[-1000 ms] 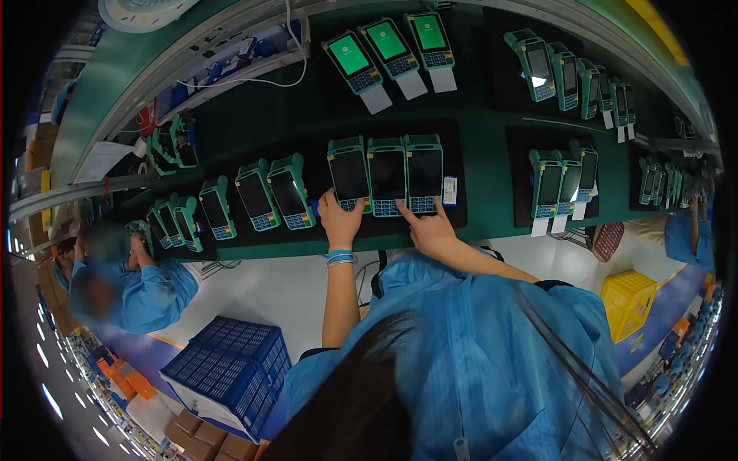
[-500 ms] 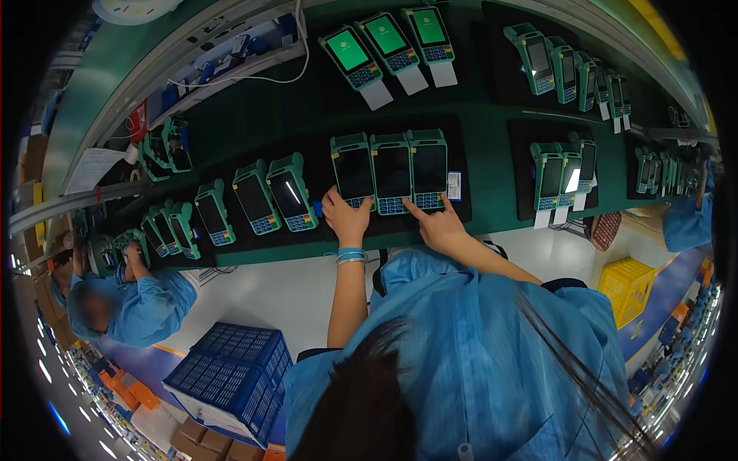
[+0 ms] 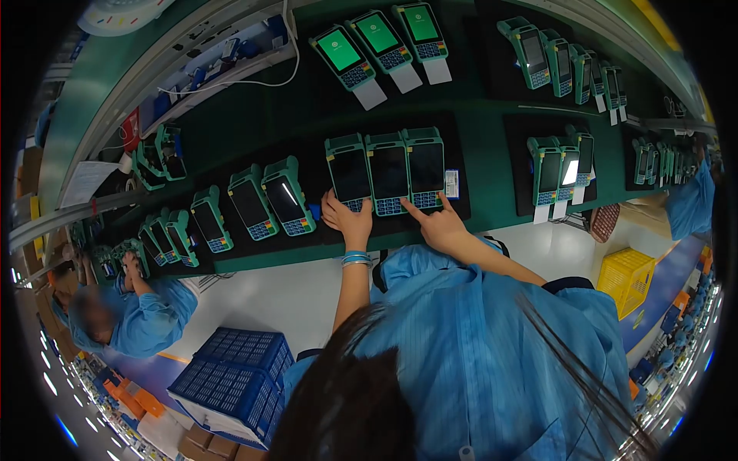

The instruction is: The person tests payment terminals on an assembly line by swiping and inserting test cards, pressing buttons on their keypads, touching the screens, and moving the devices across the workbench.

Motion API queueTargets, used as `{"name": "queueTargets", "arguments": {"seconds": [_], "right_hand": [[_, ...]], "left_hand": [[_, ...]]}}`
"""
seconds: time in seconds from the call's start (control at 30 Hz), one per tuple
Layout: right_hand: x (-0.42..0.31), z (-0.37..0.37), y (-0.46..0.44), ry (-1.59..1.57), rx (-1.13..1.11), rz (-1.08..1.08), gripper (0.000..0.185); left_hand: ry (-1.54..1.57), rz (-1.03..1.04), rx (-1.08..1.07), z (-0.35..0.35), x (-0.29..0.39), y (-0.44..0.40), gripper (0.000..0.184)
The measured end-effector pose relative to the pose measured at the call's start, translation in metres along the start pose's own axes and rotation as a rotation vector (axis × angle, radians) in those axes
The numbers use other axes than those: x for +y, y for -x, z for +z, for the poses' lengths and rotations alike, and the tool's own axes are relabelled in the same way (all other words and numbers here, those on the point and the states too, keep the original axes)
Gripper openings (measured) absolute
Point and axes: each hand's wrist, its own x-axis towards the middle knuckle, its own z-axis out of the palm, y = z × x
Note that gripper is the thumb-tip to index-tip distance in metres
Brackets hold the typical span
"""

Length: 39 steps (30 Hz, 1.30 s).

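Head view faces forward and down, close

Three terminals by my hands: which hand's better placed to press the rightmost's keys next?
Your right hand, probably: it's by the keypad of the rightmost terminal, while your left hand is at the leftmost terminal.

Left grip back-up over the near edge of the desk, thumb and fingers parted and pointing toward the far edge, wrist close to straight, bare forearm coming in almost square to that near edge. Right grip just beside it, toward the desk's right end, also back-up, two digits stretched out and spread apart, one angled leftward, the other at the far edge. Right forearm bare too, slanting in from the right, neither fisted.
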Motion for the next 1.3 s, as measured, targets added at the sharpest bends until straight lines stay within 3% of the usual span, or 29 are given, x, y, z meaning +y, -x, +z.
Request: {"name": "queueTargets", "arguments": {"seconds": [1.3], "right_hand": [[-0.0007, -0.0043, -0.0027, 0.027, -0.035, 0.003, 0.074]], "left_hand": [[0.038, 0.008, 0.008, 0.0017, 0.0017, 0.0001, 0.079]]}}
